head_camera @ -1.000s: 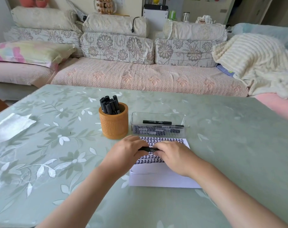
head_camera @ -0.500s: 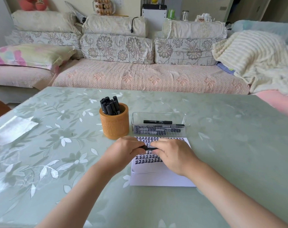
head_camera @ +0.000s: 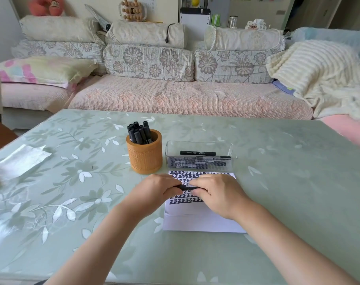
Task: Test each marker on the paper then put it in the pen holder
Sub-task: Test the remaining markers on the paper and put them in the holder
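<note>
Head, hands (head_camera: 154, 191) (head_camera: 218, 194) still gripping marker (head_camera: 187, 188) (over paper (head_camera: 195, 223))

It was a home living room: a long sofa (head_camera: 187, 99) with flowered cushions (head_camera: 148, 60), a pillow (head_camera: 43, 68) and a cream blanket (head_camera: 319, 75) stood behind a table (head_camera: 277, 182) with a leaf-patterned cover, and a plush toy (head_camera: 45, 6) sat above.

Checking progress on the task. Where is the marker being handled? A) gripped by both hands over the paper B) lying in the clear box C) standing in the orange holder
A: the left hand and right hand both grip the marker above the paper.
</note>
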